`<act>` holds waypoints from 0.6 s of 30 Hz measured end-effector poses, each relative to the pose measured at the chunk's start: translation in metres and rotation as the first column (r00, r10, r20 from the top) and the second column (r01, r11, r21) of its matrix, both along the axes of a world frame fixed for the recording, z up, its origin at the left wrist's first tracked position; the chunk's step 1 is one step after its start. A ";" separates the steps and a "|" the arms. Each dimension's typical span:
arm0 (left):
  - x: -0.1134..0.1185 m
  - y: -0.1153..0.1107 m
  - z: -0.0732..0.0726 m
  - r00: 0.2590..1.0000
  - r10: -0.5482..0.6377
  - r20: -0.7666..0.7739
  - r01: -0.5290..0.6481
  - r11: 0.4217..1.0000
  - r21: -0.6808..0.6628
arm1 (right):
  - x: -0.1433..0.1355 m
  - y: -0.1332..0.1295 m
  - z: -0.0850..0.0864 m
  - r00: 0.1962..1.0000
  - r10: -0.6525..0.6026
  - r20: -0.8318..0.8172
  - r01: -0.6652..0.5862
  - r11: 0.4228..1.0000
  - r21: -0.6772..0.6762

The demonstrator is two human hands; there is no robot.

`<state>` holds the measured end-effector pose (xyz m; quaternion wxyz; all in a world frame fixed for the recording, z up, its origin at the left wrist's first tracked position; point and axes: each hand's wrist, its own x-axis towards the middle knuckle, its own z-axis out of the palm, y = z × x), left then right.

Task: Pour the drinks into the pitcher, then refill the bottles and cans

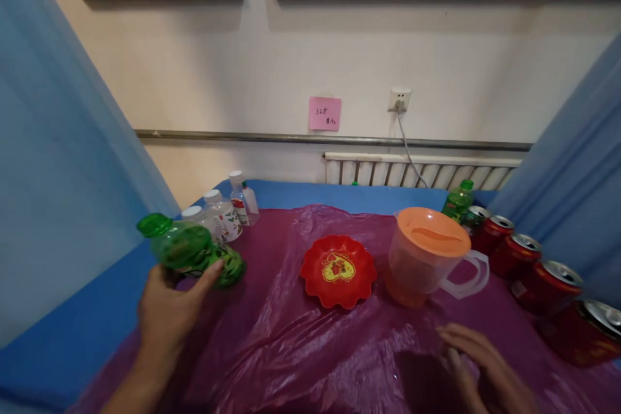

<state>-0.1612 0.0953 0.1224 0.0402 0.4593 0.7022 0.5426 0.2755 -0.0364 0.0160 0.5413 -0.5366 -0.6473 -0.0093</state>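
Note:
My left hand (169, 310) is wrapped round a green plastic bottle (194, 249), which is tilted with its green cap to the upper left. My right hand (485, 365) is low on the right, slightly blurred, with a gap between thumb and loosely bent fingers and nothing visible in it. Nearest to it stands a clear pitcher (420, 265) with an orange lid, its handle to the right. A red scalloped plate (315, 272) with a yellow design lies between the hands. Behind the green bottle stand clear bottles (224, 215) with white caps, partly hidden.
Several drink cans (546, 284) line the right side, with another green bottle (458, 200) behind them. Purple plastic sheeting (272, 349) covers much of the blue table surface (301, 193). Blue curtains (63, 142) hang at both sides; a radiator (378, 168) is behind.

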 end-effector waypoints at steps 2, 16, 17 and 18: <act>0.037 0.002 0.007 0.988 -0.139 0.071 0.138 0.990 0.015 | 0.012 0.005 0.006 0.981 -0.149 -0.128 0.159 0.985 0.071; 0.157 0.069 -0.048 0.806 -0.583 -0.105 0.557 0.806 -0.201 | 0.047 0.078 0.043 0.841 -0.302 -0.448 0.189 0.941 -0.281; 0.155 0.070 -0.055 0.802 -0.587 -0.114 0.558 0.803 -0.208 | 0.048 0.081 0.044 0.844 -0.275 -0.461 0.156 0.948 -0.279; 0.154 0.070 -0.060 0.795 -0.593 -0.125 0.563 0.799 -0.212 | 0.049 0.084 0.045 0.841 -0.238 -0.486 0.118 0.957 -0.265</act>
